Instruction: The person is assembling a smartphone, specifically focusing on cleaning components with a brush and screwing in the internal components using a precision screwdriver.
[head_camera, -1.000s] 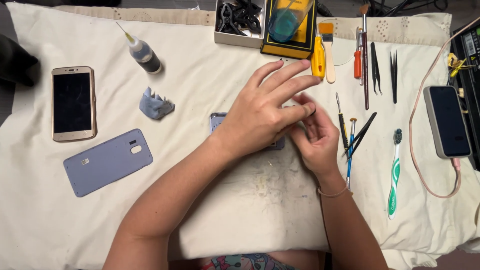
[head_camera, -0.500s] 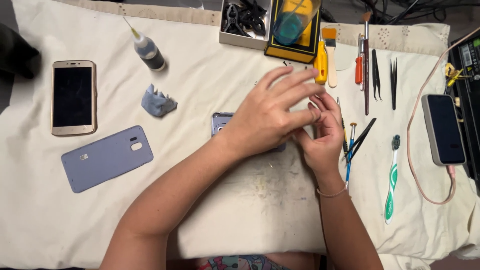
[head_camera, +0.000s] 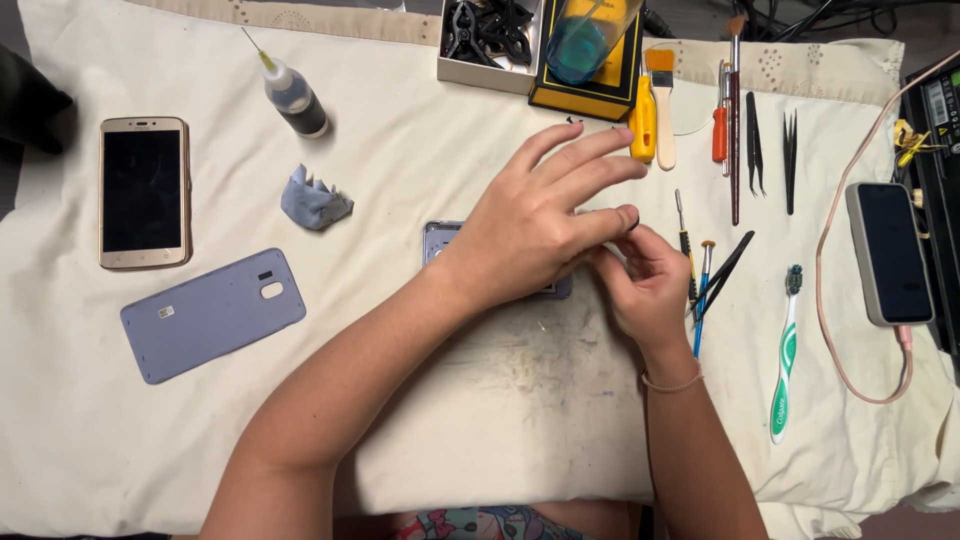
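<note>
- Head view, only cam. Both hands meet mid-cloth (head_camera: 300, 120), over a phone (head_camera: 437, 240) lying flat; just its lilac corner + a bit of lower edge show, rest hidden under the palm.
- L hand (head_camera: 535, 230): lies across the phone, fingers spread & stretched toward upper right, index tip touching R hand's fingertips. Not gripping anything that I can see.
- R hand (head_camera: 645, 285): just right of the phone, fingers curled narrow, pinching at smth tiny & dark by the L index tip. Can't tell what it is, too small.
- Left side: gold phone (head_camera: 143, 192) face up, screen dark. Below it, well apart from the hands, a lilac back cover (head_camera: 213, 315), tilted.
- Crumpled blue rag (head_camera: 312, 200) betw. cover & hands, near the phone corner.
- Needle-tip bottle (head_camera: 292, 95) lying upper left.
- Top edge: box of black clips (head_camera: 490, 35), next to it a yellow-black box (head_camera: 585, 60) w/ a blue-tinted cup on top.
- Right of L fingertips: yellow-handle tool (head_camera: 642, 125), flat brush (head_camera: 662, 100), orange screwdriver (head_camera: 719, 125), thin brush, 2 black tweezers (head_camera: 770, 150).
- Just beside R hand: small screwdrivers (head_camera: 700, 290) + black pry stick, almost touching the knuckles.
- Further right: green-white toothbrush (head_camera: 785, 360), then a phone on a pink cable (head_camera: 888, 252).
</note>
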